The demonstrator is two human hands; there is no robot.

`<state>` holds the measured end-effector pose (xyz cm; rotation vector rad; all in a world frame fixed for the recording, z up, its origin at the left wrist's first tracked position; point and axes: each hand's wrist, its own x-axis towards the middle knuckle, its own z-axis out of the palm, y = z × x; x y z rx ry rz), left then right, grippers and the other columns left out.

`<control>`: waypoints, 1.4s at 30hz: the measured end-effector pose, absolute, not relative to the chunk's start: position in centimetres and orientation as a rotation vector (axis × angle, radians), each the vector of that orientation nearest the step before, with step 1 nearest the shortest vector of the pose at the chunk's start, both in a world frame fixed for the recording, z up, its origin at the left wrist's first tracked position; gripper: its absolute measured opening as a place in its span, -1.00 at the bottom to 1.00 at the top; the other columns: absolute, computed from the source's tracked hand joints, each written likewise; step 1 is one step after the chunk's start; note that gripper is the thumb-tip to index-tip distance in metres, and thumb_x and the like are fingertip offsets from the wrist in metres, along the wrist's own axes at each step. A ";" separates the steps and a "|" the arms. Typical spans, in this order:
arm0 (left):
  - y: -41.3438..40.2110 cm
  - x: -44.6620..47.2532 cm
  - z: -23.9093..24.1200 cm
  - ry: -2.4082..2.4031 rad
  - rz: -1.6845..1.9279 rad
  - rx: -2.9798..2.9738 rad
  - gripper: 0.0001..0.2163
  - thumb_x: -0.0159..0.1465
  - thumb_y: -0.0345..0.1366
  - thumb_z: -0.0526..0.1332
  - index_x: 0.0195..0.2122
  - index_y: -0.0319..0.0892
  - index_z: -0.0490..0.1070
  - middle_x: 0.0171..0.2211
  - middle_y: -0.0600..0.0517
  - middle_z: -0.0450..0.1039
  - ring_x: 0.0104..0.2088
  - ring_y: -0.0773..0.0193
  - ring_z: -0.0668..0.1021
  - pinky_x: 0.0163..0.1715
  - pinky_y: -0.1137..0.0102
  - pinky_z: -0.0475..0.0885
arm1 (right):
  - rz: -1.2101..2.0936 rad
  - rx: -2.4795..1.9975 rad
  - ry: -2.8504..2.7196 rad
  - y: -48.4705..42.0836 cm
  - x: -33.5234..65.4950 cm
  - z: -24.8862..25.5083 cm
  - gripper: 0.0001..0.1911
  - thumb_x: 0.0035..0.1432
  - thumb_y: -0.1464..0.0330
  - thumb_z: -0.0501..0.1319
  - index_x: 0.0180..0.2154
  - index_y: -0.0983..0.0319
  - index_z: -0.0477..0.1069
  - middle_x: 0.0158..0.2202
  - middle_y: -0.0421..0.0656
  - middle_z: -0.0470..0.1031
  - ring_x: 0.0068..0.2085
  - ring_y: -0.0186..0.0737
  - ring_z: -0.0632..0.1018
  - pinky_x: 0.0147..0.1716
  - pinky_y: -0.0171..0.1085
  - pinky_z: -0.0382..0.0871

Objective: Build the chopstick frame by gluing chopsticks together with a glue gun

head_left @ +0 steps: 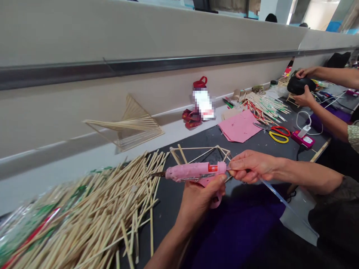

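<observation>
We judge that the step in hand is to feed the glue stick (276,193) into the rear end (222,167) of the gun (187,172). To do it well, we should hold the gun steady with the left hand (200,196), pinch the glue stick close to the hole, as the right hand (254,166) does, and push straight along the body, so that the soft stick does not bend. We should also leave the trigger alone and mind the tip (158,174), which may be hot. The gun is above the table (165,209), to the right of the pile (112,205) of wooden sticks. Its tip points left, toward the pile, and its long axis runs nearly level across our view, the tip only a little lower than the rear. The left grip is wrapped around the gun below its body; the right grip is narrow, holding the glue stick between the fingers. The free length of the glue stick slants down, away from the pile. Whether the tip touches the pile, we cannot tell.
</observation>
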<state>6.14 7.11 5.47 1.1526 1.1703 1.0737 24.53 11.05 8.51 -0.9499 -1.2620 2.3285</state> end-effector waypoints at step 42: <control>7.9 6.1 6.0 1.121 1.166 0.789 -0.60 -0.17 -0.04 0.50 -0.54 -0.23 0.42 -0.70 0.13 0.38 -0.71 0.42 0.40 -0.75 0.57 0.29 | -0.192 -0.970 -2.741 11.0 23.7 9.9 -0.65 0.39 0.35 -0.09 -0.35 0.31 0.37 -0.44 -0.13 0.37 -0.49 -0.32 0.28 -0.56 -0.28 -0.12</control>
